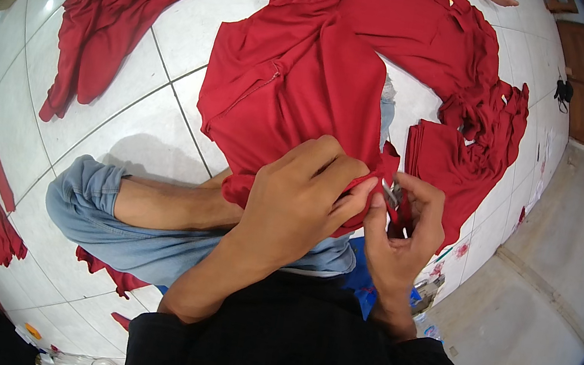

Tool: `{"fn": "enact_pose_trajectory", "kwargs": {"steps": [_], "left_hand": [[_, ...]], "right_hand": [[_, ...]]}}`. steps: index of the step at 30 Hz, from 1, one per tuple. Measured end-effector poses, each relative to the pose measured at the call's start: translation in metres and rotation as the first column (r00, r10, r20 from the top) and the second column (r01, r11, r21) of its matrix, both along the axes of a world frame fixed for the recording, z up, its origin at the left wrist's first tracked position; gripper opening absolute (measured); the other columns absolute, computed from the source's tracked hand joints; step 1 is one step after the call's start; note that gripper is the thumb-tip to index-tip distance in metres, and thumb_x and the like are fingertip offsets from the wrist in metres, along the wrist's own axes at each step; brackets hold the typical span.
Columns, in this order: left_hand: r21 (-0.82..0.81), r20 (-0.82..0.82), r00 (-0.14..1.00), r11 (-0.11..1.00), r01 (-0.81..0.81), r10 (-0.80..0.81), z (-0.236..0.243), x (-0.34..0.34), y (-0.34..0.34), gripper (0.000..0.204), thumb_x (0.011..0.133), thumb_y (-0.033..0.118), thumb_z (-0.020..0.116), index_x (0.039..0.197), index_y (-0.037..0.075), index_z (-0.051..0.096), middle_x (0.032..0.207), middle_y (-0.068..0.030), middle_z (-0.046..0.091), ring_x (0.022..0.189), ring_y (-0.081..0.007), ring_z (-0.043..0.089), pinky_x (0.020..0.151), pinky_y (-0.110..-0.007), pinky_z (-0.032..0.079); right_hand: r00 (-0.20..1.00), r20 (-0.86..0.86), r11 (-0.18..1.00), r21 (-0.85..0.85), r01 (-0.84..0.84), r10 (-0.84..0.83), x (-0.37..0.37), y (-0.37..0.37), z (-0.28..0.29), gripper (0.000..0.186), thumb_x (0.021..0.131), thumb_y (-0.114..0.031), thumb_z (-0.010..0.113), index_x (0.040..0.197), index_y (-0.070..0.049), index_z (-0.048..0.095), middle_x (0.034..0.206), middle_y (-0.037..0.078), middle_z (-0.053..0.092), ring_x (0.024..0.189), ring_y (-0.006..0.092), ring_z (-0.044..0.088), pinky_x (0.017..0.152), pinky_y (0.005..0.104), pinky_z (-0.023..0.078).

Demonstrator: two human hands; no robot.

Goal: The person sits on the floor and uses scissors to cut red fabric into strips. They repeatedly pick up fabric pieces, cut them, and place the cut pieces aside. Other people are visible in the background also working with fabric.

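- The red garment (296, 81) is our landmark: it drapes over our lap and spreads out onto the tiled floor. To work it well, we would do best to let its bulk lie slack and draw taut only the small stretch between our hands, with the loose folds clear of the metal.
- The folded red cloth (432, 154) lies just to the right of the garment; we had better not let it slide under the working edge.
- Our left hand (315, 182) is on the garment's near right edge, its fingers bent and drawn together, pinching a fold between thumb and forefinger. That pinch looks like our guide, so it should be firm without stretching the fabric.
- Our right hand (411, 215) is at the same edge, on the far side of the pinch, its fingers curled in and its thumb pressing close to the fold.
- The small cutting tool (390, 192) sits within that curl, its metal end against or very near the garment; we cannot tell whether its blades are parted. We judge short, shallow snips safest, angled away from our left fingertips.
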State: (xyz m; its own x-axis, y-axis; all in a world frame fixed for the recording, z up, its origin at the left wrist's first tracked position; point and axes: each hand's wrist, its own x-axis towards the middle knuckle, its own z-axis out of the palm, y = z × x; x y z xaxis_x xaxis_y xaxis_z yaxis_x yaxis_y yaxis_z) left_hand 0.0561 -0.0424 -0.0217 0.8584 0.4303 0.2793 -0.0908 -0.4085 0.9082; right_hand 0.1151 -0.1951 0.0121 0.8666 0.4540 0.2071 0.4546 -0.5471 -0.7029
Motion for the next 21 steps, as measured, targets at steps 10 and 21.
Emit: {"fn": "enact_pose_trajectory", "kwargs": {"steps": [10,21], "left_hand": [[0.05,0.002,1.0,0.999,0.001,-0.001,-0.002,-0.001,-0.003,0.019,0.079,0.002,0.085,0.095,0.002,0.074,0.084,-0.0102,0.064,0.071,-0.027,0.067,0.061,-0.037,0.053],[0.225,-0.069,0.994,0.97,0.093,-0.079,-0.017,-0.008,0.001,0.021,0.078,0.01,0.087,0.094,0.006,0.074,0.085,-0.0076,0.063,0.074,-0.0263,0.067,0.062,-0.038,0.053]], "right_hand": [[0.897,0.329,0.953,-0.179,-0.247,0.294,0.025,-0.004,0.007,0.036,0.072,0.009,0.081,0.106,-0.002,0.075,0.093,0.012,0.071,0.072,0.021,0.069,0.058,0.0287,0.051],[0.926,-0.15,0.923,-0.119,-0.366,0.348,0.049,-0.016,0.011,0.016,0.079,-0.005,0.076,0.088,-0.002,0.064,0.082,0.006,0.061,0.065,0.0162,0.059,0.055,0.0283,0.044]]}}
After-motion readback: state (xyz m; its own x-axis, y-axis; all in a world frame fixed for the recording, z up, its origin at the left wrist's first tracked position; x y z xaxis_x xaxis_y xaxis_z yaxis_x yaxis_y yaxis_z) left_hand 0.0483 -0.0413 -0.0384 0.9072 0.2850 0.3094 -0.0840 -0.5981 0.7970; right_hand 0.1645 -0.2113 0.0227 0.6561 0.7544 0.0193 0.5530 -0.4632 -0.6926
